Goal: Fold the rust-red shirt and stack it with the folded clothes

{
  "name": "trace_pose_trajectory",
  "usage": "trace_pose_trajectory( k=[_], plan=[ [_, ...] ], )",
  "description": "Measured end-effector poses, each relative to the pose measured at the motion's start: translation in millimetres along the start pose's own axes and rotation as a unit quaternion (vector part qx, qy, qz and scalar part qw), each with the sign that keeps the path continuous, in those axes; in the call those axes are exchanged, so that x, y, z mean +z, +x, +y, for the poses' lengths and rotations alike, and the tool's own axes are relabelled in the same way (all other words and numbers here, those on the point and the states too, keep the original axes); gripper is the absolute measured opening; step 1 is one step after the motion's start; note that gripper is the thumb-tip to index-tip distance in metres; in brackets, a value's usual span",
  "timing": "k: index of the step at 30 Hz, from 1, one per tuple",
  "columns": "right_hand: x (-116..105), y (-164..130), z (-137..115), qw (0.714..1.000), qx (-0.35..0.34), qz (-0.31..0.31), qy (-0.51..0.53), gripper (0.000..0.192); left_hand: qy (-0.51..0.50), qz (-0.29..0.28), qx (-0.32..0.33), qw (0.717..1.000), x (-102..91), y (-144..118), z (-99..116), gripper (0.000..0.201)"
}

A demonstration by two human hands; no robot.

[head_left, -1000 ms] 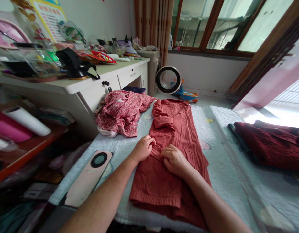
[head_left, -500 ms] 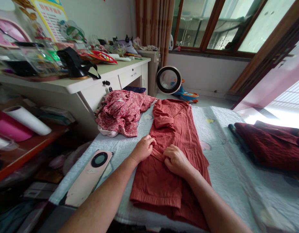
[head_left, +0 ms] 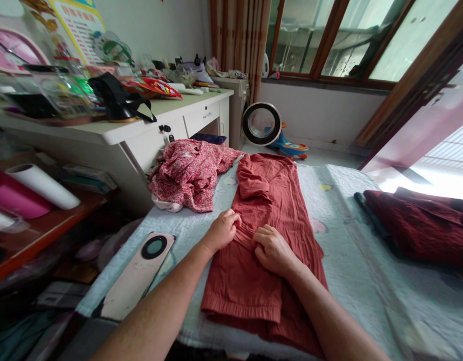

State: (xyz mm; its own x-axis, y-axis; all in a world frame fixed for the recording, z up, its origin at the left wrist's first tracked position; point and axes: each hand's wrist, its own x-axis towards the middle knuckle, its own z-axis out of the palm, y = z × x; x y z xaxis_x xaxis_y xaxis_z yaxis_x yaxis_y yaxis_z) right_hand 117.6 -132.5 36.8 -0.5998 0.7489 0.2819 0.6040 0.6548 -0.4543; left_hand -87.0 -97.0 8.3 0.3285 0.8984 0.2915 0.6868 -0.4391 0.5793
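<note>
Fingers of the left hand (head_left: 221,230) and right hand (head_left: 273,249) pinch a crease across the red garment (head_left: 271,200) spread along the bed (head_left: 367,281), folding midway; next likely needs an even lift.

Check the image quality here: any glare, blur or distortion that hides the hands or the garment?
Head view: daylight blows out the doorway at right to white; wide-angle distortion bends the desk and window frame; edges are soft. The left hand and right hand on the rust-red garment are evenly lit, sharp, with only faint shadows.
</note>
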Motion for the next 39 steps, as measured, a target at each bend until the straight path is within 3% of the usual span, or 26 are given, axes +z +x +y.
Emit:
trace_pose_trajectory(
  k=[6,17,32,39],
  plan=[
    [-0.8,-0.7,-1.4,0.999,-0.03,-0.015,0.017,0.026,-0.007,0.004,0.004,1.0,1.8,-0.3,-2.2,0.027],
    [0.2,1.2,-4.1,0.998,-0.01,-0.064,-0.029,0.033,-0.015,0.006,0.0,1.0,1.8,0.3,-0.5,0.027],
    [-4.7,2.0,-2.3,0.999,-0.01,-0.033,-0.006,0.018,-0.023,0.005,-0.003,1.0,0.0,0.0,0.6,0.028],
    [-1.1,1.5,-2.6,0.999,-0.016,-0.037,0.002,0.021,-0.018,0.001,-0.005,1.0,0.5,0.2,0.9,0.028]
  ],
)
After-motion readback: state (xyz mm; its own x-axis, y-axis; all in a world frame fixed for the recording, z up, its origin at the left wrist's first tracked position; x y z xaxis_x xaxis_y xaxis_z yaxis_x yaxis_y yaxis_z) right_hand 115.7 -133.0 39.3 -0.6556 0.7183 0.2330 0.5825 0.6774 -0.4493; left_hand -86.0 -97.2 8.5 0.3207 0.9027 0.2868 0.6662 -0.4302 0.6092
